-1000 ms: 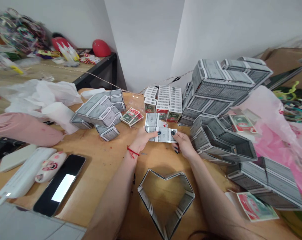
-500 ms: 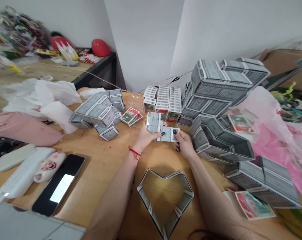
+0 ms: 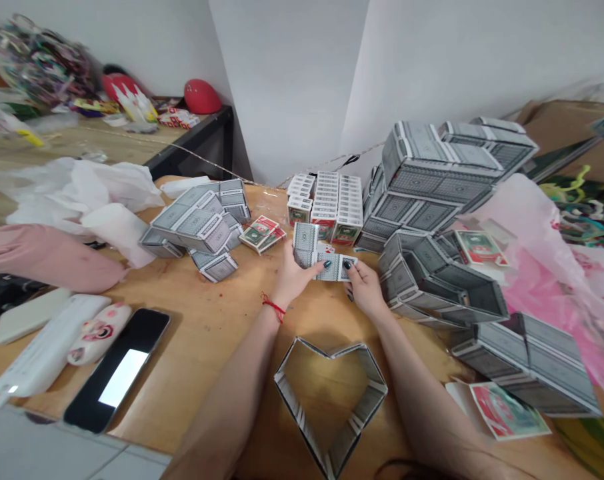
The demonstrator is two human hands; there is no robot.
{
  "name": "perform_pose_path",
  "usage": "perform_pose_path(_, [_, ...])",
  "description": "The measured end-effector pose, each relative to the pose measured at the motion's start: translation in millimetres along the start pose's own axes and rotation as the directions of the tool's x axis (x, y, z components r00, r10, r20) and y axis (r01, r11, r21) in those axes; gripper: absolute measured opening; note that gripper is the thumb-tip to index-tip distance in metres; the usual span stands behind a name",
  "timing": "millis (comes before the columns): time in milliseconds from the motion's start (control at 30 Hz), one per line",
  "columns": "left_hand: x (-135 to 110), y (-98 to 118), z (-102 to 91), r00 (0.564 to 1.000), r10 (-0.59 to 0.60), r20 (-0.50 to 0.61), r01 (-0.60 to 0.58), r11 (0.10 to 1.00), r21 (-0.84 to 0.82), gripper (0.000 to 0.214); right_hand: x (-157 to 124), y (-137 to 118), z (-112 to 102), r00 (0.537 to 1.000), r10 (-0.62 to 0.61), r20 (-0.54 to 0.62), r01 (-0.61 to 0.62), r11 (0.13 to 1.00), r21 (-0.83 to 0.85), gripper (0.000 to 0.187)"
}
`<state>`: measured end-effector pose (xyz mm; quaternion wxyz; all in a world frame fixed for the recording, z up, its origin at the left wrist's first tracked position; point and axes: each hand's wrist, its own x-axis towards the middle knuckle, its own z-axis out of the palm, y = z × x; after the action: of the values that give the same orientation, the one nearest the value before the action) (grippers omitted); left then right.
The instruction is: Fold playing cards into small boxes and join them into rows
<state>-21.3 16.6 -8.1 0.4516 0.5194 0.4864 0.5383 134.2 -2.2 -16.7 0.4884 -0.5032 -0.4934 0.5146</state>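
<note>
My left hand point(image 3: 293, 278) and my right hand point(image 3: 365, 288) are both closed on a strip of grey-backed playing cards point(image 3: 332, 267), held just above the wooden table point(image 3: 202, 320). The thumbs, with dark nails, press on the strip's top. A second batch of cards point(image 3: 305, 237) sticks up behind my left hand. Nearer me on the table lies a heart-shaped frame made of cards point(image 3: 332, 393).
Piles of folded card frames point(image 3: 432, 193) crowd the right side, and another heap point(image 3: 197, 223) lies at left. Boxed decks point(image 3: 332, 207) stand at the back. A phone point(image 3: 117, 377), a white power bank point(image 3: 47, 347) and plastic bags point(image 3: 82, 190) lie left.
Both hands, still holding the card strip, have shifted slightly away from me and a little right. Nothing else on the table has moved.
</note>
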Motion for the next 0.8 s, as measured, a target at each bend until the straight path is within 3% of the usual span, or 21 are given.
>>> perform_pose_path(333, [0.5,-1.2,0.9,0.998,-0.007,0.063,0.010,0.998,-0.054,0.057,-1.4,-4.9,-3.2,1.000,0.004,0.030,-0.003,1.000,-0.012,0.036])
perform_pose_path(667, [-3.9,-6.1,-3.3,0.996,0.085,0.034,-0.090,0.980,0.178,0.072,-1.9,-7.0,-0.9,1.000,0.017,0.007,-0.017,1.000,-0.022,0.037])
perform_pose_path(800, [-4.2,-8.1,-3.7,0.996,0.080,0.041,-0.086,0.979,0.184,0.072,-2.4,-9.3,-0.8,1.000,0.025,0.007,-0.025,0.999,-0.026,0.038])
